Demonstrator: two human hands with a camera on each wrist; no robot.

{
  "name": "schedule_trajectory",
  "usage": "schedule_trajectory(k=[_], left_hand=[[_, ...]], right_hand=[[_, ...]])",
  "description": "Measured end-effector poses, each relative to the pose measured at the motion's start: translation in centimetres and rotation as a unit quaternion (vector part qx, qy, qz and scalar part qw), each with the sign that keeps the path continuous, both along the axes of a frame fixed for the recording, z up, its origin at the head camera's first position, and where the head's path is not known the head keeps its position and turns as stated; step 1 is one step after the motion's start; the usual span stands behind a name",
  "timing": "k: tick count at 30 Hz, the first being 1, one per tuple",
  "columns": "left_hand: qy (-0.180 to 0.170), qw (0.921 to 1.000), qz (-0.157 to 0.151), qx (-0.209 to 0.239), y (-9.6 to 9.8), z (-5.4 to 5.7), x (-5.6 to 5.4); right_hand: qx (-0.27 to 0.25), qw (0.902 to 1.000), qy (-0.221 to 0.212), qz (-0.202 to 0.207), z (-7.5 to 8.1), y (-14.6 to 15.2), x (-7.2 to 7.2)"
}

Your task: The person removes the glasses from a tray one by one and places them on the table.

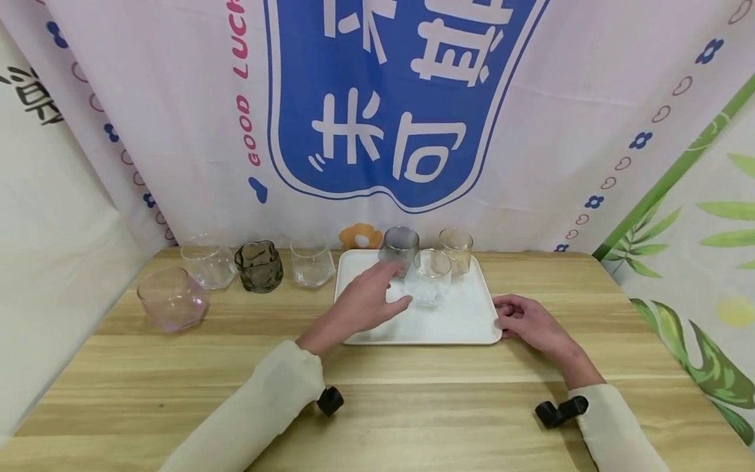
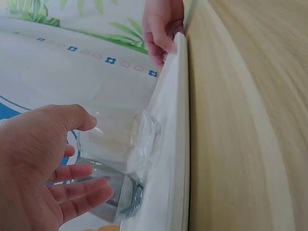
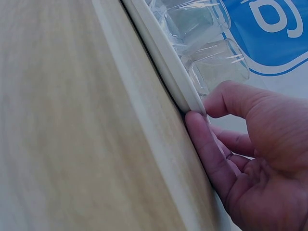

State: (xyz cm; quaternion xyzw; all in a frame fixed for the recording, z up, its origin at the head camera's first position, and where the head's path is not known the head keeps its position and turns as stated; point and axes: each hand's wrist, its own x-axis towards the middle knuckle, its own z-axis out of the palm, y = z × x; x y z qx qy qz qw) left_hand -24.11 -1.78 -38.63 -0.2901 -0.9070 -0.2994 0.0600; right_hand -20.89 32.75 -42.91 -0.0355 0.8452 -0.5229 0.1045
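A white tray point(image 1: 460, 324) lies on the wooden table with three glasses on it. At its front stands a clear glass point(image 1: 429, 292); behind are a grey glass point(image 1: 402, 241) and an amber-tinted glass point(image 1: 457, 248). My left hand point(image 1: 367, 298) is over the tray's left half. In the left wrist view, its thumb and fingers point(image 2: 79, 196) are spread beside the clear glass, holding nothing. My right hand point(image 1: 535, 326) is at the tray's right edge. The right wrist view shows its thumb and forefinger point(image 3: 207, 144) pinching the tray's corner rim.
Left of the tray, along the table's back, stand a clear glass point(image 1: 312, 262), a dark wavy glass point(image 1: 259, 267) and another clear glass point(image 1: 208, 262). A pink glass point(image 1: 173, 300) sits nearer the left edge. A printed curtain point(image 1: 194, 131) hangs directly behind the table point(image 1: 413, 419).
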Motion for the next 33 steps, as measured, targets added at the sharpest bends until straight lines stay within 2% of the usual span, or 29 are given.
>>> schedule_trajectory(k=[4,10,20,26,33], left_hand=[[-0.005,0.9997,0.02,0.011,1.2,0.0,-0.4],[-0.005,0.9993,0.033,0.018,2.8,0.2,-1.0],[-0.032,0.9985,0.045,-0.006,4.4,0.8,-1.6],[-0.033,0.9977,0.051,-0.03,5.2,1.1,-1.9],[-0.007,0.9941,0.051,-0.095,6.3,1.4,-2.4]], right_hand=[[0.001,1.0,0.001,-0.001,-0.1,0.1,0.0],[0.0,1.0,0.0,-0.002,-0.2,0.0,0.0],[-0.003,1.0,0.001,0.004,0.0,-0.1,0.0],[0.004,1.0,0.002,0.003,-0.1,-0.1,0.0],[0.002,1.0,0.001,0.003,-0.2,0.1,0.0]])
